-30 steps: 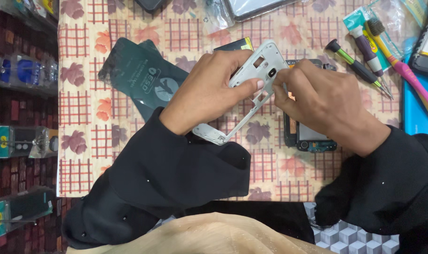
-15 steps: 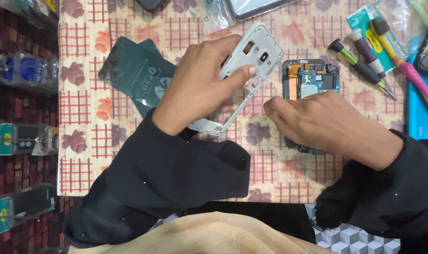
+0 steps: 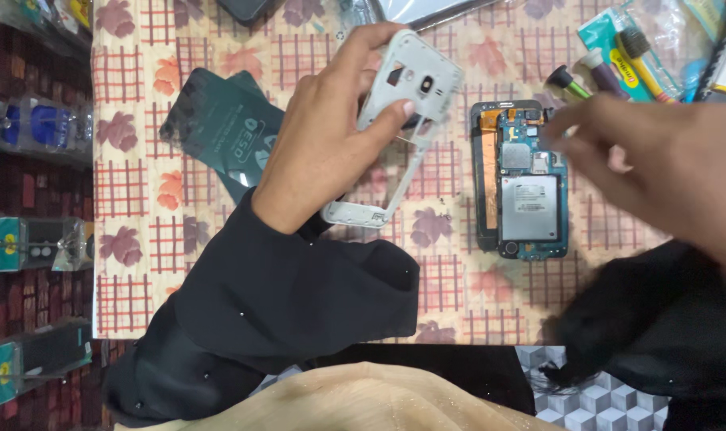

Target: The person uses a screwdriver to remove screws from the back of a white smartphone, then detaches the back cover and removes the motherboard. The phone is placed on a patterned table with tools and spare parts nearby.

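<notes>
A white plastic phone frame (image 3: 407,120) is held lifted above the floral checked surface (image 3: 459,295) by the left hand (image 3: 331,152), thumb and fingers closed on its upper end. The opened black phone with its exposed circuit board (image 3: 523,187) lies flat just beside it, board upward and accessible. The blurred right hand (image 3: 658,172) hovers over it, fingers loosely spread, with nothing visibly held.

Left hand (image 3: 323,152): raised mid-frame, fingers pointing toward 1 o'clock, curled shut in a grip, thumb pressed across the front. Forearm in a black sleeve runs down toward 7 o'clock. Right hand (image 3: 658,168): motion-blurred at 3 o'clock, fingers spread loosely toward 9 o'clock, holding nothing visible; black sleeve below it.
</notes>
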